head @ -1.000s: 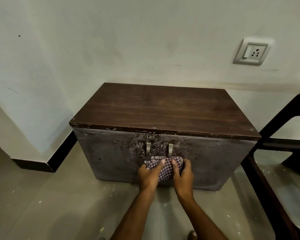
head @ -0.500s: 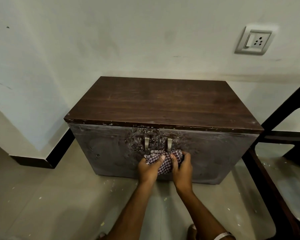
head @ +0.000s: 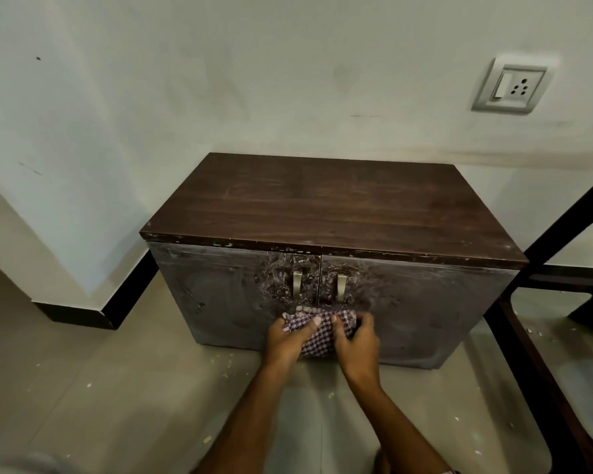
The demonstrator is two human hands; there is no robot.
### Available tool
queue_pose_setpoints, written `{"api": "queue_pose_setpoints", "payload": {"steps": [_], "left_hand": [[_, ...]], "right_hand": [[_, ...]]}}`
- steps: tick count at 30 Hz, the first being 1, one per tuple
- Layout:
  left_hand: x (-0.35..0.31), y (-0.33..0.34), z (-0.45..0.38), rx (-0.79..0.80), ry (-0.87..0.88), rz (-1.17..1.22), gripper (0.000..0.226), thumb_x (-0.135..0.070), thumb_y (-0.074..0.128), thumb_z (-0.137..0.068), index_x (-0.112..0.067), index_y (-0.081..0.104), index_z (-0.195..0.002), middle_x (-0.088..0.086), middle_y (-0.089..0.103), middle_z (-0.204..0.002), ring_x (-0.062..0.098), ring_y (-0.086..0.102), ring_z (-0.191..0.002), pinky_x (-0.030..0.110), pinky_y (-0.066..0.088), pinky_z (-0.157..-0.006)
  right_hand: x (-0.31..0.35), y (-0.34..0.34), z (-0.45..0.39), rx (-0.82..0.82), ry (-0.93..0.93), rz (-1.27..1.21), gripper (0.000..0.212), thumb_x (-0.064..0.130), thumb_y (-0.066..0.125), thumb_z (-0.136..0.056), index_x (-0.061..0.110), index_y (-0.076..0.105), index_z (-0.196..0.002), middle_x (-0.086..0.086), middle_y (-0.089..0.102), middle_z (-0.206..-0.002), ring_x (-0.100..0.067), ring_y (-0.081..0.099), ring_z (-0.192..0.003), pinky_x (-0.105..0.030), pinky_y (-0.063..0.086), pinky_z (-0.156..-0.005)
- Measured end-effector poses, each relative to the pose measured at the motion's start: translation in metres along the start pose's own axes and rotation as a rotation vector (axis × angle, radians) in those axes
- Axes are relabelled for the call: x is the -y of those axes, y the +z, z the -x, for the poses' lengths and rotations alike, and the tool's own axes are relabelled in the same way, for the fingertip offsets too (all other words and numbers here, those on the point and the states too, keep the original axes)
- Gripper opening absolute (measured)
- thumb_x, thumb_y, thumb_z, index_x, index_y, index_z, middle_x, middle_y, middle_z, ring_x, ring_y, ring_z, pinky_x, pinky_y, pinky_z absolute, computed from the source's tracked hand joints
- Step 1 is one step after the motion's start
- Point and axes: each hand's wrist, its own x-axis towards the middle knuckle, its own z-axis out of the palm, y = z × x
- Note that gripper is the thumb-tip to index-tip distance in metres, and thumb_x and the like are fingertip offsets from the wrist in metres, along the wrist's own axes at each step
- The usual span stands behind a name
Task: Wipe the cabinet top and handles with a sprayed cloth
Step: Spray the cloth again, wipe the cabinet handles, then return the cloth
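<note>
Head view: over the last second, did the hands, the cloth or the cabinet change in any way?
Nothing visibly changed beyond a slight shift of the camera. Both the left hand and the right hand still bunch the checked cloth against the cabinet front, just below the two handles. The doors remain shut and the cabinet top is bare.

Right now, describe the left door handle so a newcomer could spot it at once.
Find the low cabinet with the dark wood top against the wall. Where its two doors meet sit two short silver handles; the left door handle is left of the seam, above the left hand holding the checked cloth.
</note>
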Motion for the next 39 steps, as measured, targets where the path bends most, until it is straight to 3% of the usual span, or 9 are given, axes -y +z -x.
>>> {"api": "queue_pose_setpoints", "payload": {"steps": [3,7,10,18,21,24,29,32,39], "left_hand": [[-0.001,-0.021,0.007,-0.018,0.073,0.021,0.042,-0.03,0.085,-0.066,-0.014,0.065,-0.1,0.004,0.071,-0.099,0.019,0.069,-0.088,0.034,0.058,-0.076],[-0.022,-0.036,0.016,-0.06,0.169,0.101,0.044,-0.025,0.083,-0.069,-0.013,0.064,-0.107,0.004,0.071,-0.099,0.013,0.069,-0.083,0.018,0.054,-0.057],[-0.044,-0.033,0.015,-0.12,0.212,0.149,0.044,-0.024,0.082,-0.071,-0.012,0.063,-0.108,0.003,0.069,-0.098,0.012,0.067,-0.083,0.015,0.052,-0.053],[-0.068,-0.033,0.0,-0.161,0.035,0.263,0.049,-0.031,0.083,-0.069,-0.01,0.066,-0.11,0.008,0.072,-0.098,0.02,0.069,-0.084,0.033,0.059,-0.069],[-0.061,-0.039,-0.001,-0.18,-0.024,0.313,0.051,-0.031,0.082,-0.07,-0.008,0.064,-0.112,0.009,0.071,-0.099,0.02,0.069,-0.082,0.031,0.058,-0.062],[-0.058,-0.038,0.0,-0.149,0.008,0.318,0.053,-0.032,0.082,-0.071,-0.01,0.061,-0.115,0.008,0.071,-0.1,0.018,0.069,-0.082,0.026,0.056,-0.054],[-0.056,-0.036,-0.003,-0.111,0.051,0.262,0.068,-0.039,0.084,-0.063,-0.014,0.058,-0.121,0.007,0.069,-0.108,0.022,0.069,-0.091,0.041,0.06,-0.077],[-0.049,-0.038,-0.005,-0.131,0.02,0.242,0.064,-0.037,0.082,-0.069,-0.013,0.056,-0.122,0.008,0.067,-0.109,0.021,0.066,-0.091,0.034,0.059,-0.068],[-0.042,-0.038,-0.007,-0.159,-0.003,0.188,0.057,-0.029,0.079,-0.074,-0.005,0.058,-0.121,0.015,0.067,-0.111,0.026,0.067,-0.092,0.027,0.055,-0.057]], "right_hand": [[0.009,0.006,0.025,0.019,-0.107,-0.068,0.02,0.021,0.061,-0.092,0.013,0.05,-0.108,0.0,0.064,-0.097,-0.004,0.064,-0.086,-0.009,0.05,-0.064],[0.035,0.016,0.03,0.016,-0.173,-0.137,0.022,0.026,0.062,-0.091,0.02,0.051,-0.11,0.005,0.063,-0.098,-0.004,0.063,-0.089,-0.024,0.057,-0.074],[0.06,0.027,0.021,-0.039,-0.166,-0.168,0.027,0.03,0.062,-0.091,0.019,0.054,-0.113,0.005,0.063,-0.102,-0.006,0.064,-0.093,-0.029,0.059,-0.077],[0.089,0.041,-0.006,-0.074,-0.095,-0.082,0.035,0.033,0.067,-0.087,0.012,0.059,-0.113,0.001,0.064,-0.099,-0.009,0.063,-0.085,-0.018,0.053,-0.068],[0.086,0.044,-0.003,-0.009,-0.068,-0.063,0.033,0.033,0.069,-0.086,0.015,0.057,-0.112,0.005,0.061,-0.094,-0.006,0.06,-0.081,-0.015,0.049,-0.065],[0.079,0.044,0.0,-0.05,-0.091,-0.093,0.031,0.033,0.068,-0.087,0.015,0.059,-0.11,0.004,0.064,-0.095,-0.01,0.064,-0.087,-0.023,0.055,-0.072],[0.078,0.042,0.0,-0.083,-0.119,-0.115,0.02,0.032,0.063,-0.09,0.023,0.053,-0.106,0.001,0.064,-0.1,-0.011,0.063,-0.09,-0.03,0.056,-0.079],[0.07,0.044,0.003,-0.015,-0.128,-0.095,0.029,0.033,0.063,-0.09,0.019,0.054,-0.113,0.003,0.062,-0.104,-0.006,0.061,-0.091,-0.022,0.056,-0.075],[0.055,0.045,0.006,0.037,-0.173,-0.036,0.03,0.028,0.062,-0.091,0.016,0.051,-0.117,0.001,0.061,-0.107,-0.01,0.061,-0.095,-0.026,0.056,-0.08]]}}
